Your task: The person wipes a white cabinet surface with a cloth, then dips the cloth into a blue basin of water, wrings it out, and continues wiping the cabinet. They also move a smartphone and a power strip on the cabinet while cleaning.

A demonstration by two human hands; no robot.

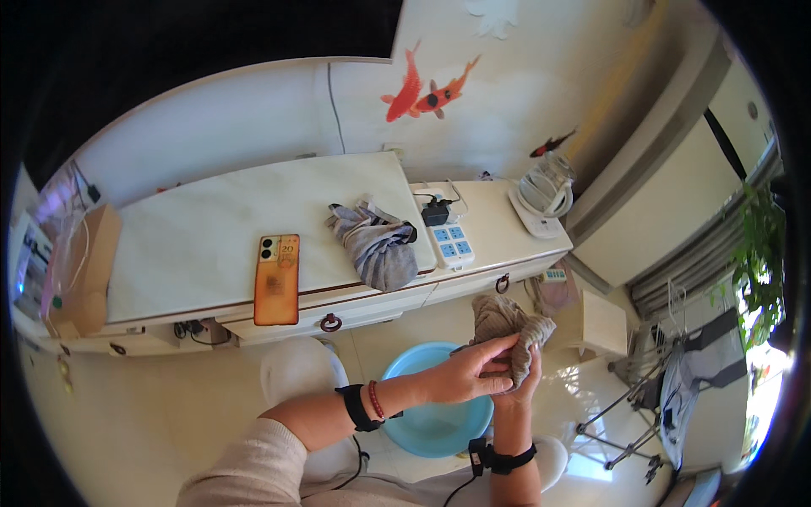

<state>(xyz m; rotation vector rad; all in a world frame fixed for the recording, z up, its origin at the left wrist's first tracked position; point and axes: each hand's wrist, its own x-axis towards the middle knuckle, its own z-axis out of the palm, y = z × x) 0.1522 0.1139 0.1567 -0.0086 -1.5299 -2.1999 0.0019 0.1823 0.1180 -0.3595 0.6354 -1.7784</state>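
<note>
Both of my hands hold a bunched grey-brown ribbed cloth [504, 320] over the right rim side of a light blue plastic basin [437, 424], which stands on the floor and seems to hold water. My left hand [475, 371] lies across the cloth with its fingers bent round it. Below and behind the cloth, my right hand [523, 380] grips it too, its palm partly hidden. On the white cabinet before me a crumpled grey striped cloth [380, 244] lies near the front edge. An orange smartphone [277, 279] lies left of it, back side up.
A white power strip [453, 244] with a black adapter [435, 212] and a glass kettle [546, 187] on its base stand on the cabinet's right part. A cardboard box [95, 272] is at the left. A small cream stool [605, 323] and a metal folding frame [627, 424] stand at the right.
</note>
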